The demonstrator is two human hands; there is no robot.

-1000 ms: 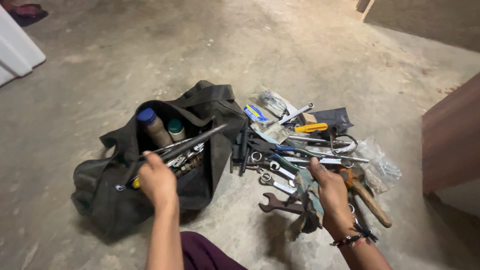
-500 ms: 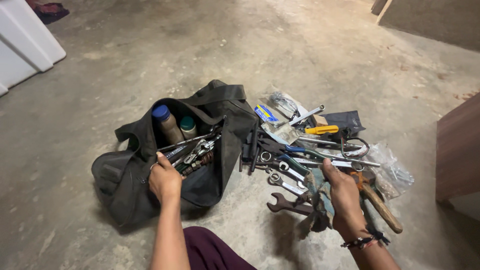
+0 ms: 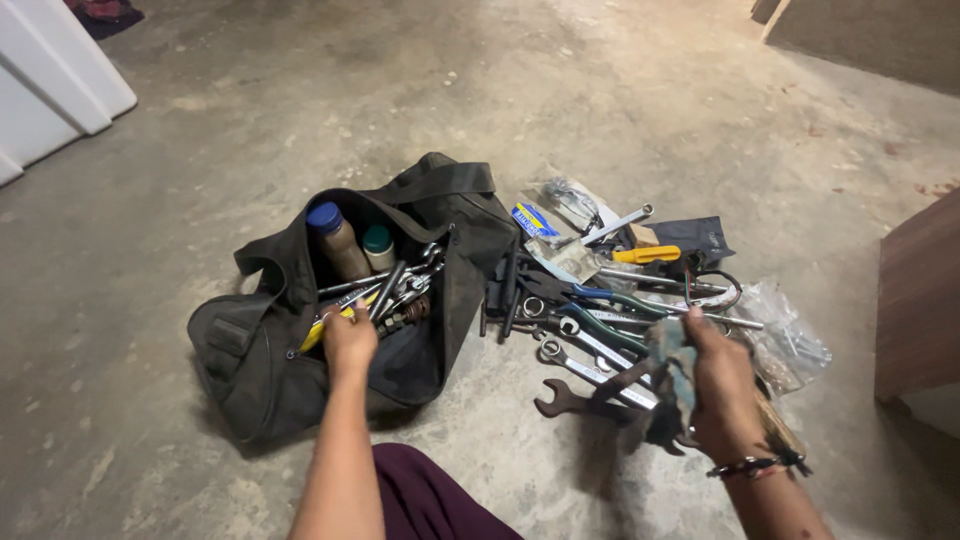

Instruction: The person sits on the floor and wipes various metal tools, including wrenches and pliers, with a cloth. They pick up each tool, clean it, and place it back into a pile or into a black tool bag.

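My left hand [image 3: 350, 340] rests at the mouth of an open black tool bag [image 3: 250, 350], its fingers on the spanners and a dark rod [image 3: 388, 288] lying inside; whether it grips one is unclear. A yellow handle [image 3: 318, 332] pokes out just left of that hand. My right hand [image 3: 722, 385] is closed around a dirty blue-grey rag [image 3: 668, 362], held above a heap of spanners and pliers [image 3: 590, 335] on the concrete floor. A rusty open-end spanner [image 3: 562, 402] lies under the rag.
Two bottles, blue-capped [image 3: 325, 222] and green-capped [image 3: 377, 242], stand in the bag. A yellow-handled screwdriver [image 3: 650, 255] and clear bags of small hardware [image 3: 795, 345] lie beyond the heap. A brown wooden cabinet [image 3: 920, 300] stands right, a white panel [image 3: 50, 90] upper left.
My left hand lowered the long dark rod into the bag and now sits on the tools there. My right hand raised the rag slightly above the heap.
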